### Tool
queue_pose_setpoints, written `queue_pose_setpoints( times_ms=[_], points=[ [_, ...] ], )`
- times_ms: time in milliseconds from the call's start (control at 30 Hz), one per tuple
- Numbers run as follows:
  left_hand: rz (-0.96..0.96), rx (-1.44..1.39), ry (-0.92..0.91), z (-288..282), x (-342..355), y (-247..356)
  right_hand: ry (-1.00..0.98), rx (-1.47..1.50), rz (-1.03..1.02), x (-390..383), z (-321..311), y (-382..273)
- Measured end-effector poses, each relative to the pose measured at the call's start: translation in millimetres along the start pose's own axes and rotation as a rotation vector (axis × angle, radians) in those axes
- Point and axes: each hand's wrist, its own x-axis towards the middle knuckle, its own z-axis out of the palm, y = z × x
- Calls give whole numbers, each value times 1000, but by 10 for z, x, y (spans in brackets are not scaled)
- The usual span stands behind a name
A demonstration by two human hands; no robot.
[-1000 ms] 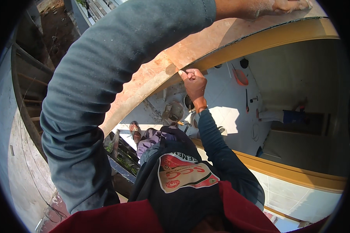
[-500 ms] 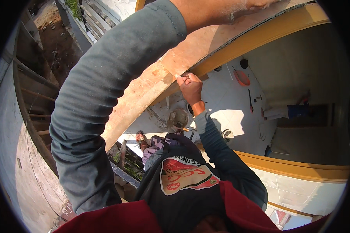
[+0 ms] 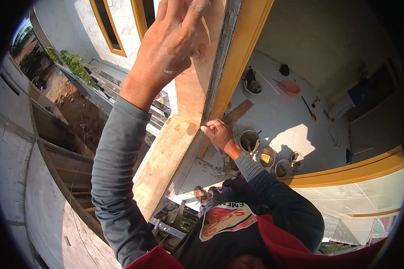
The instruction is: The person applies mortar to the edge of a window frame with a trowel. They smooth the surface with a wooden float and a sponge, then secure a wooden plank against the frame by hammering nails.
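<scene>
My left hand lies on the upright-looking pale wooden board at the top of the view, fingers stretched along it and partly cut off by the top edge. A second board meets it at an angle. At that joint, my right hand has its fingers curled and pinched at the edge; whatever is between them is too small to make out. A grey strip runs along the upper board beside an ochre frame.
Below on the white tiles are buckets, an orange basin, a long-handled tool and a loose plank. Another person is at the right. Slatted woodwork and a dirt drop lie left.
The view has swung, so the boards now run more vertically and more tiled floor shows. My left arm has straightened upward in the picture; my right hand stays at the joint.
</scene>
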Motion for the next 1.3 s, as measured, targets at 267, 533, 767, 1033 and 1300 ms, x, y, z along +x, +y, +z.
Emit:
queue_pose_setpoints(
  times_ms=[267, 533, 767, 1033, 1300],
  points=[
    [-5, 18, -92, -85, 64, 106, 3, -78, 65, -516, -393, 598],
    [-63, 101, -149, -218, 49, 126, -11, -61, 136, -834, -553, 1070],
    [10, 233, -158, -124, 96, 122, -87, 93, 191, -470, -298, 785],
    [10, 274, -220, -120, 127, 159, 67, 230, -205, 160, 152, -32],
    [107, 339, -262, -164, 129, 92, 131, 196, -307, 210, 404, 123]
  ],
)
